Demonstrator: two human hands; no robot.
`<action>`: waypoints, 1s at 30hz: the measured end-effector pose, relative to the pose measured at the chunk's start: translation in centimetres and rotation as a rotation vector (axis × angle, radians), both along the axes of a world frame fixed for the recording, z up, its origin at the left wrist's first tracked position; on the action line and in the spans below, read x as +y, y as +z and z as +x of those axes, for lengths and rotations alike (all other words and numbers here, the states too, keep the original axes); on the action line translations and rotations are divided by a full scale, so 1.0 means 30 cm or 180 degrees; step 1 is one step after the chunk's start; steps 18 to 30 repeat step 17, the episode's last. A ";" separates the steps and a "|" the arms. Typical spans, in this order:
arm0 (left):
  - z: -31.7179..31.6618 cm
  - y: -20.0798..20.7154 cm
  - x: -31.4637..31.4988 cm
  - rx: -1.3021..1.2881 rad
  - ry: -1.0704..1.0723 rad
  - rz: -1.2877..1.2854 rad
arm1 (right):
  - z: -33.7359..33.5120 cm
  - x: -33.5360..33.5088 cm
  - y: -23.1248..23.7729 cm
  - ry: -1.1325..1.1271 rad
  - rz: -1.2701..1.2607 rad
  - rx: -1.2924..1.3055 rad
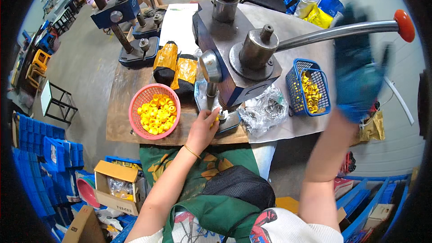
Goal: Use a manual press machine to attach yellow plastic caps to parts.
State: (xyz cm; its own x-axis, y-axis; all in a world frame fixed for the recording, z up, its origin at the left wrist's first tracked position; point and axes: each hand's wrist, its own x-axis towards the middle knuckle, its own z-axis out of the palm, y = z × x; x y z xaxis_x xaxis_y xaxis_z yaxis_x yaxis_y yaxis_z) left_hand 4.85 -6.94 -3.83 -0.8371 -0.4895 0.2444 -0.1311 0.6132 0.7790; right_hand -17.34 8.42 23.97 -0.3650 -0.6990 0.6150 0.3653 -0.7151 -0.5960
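Note:
At the base of the hand press (243,49), the fingers of my left hand (203,128) are closed on a small yellow plastic part (215,122), mostly hidden by them. A white piece (222,115) sits right beside the fingertips, under the press's ram. My right hand (360,74), in a teal glove and smeared by motion, is raised at the right beside the press lever (337,30). Its fingers are stretched out and the thumb stands apart, with nothing seen in it. A red ball knob (404,25) tips the lever. Left of the press, a pink basket (133,117) holds several yellow caps (157,114).
A blue basket (290,85) of small yellow parts stands right of the press, next to a crumpled clear plastic bag (265,110). Tape-wrapped black blocks (175,67) lie behind the pink basket. Another press (121,27) stands farther back left. Blue crates (40,135) fill the left floor.

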 end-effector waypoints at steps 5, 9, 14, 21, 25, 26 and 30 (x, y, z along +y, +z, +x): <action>0.005 0.004 -0.003 0.0148 -0.0016 -0.0058 | -0.179 0.341 0.188 -0.0303 0.0811 0.1927; -0.023 0.026 0.011 0.0080 -0.0142 0.0063 | 0.103 0.437 0.081 -0.0405 0.2564 0.3992; -0.005 0.004 -0.012 0.0091 0.0079 0.0041 | 0.239 0.338 -0.348 -0.0968 0.4145 0.2303; -0.001 0.004 -0.017 0.0228 0.0253 0.0209 | 0.205 0.332 -0.320 -0.0832 0.3956 0.3005; -0.001 0.004 -0.017 0.0228 0.0253 0.0209 | 0.205 0.332 -0.320 -0.0832 0.3956 0.3005; -0.001 0.004 -0.017 0.0228 0.0253 0.0209 | 0.205 0.332 -0.320 -0.0832 0.3956 0.3005; -0.001 0.004 -0.017 0.0228 0.0253 0.0209 | 0.205 0.332 -0.320 -0.0832 0.3956 0.3005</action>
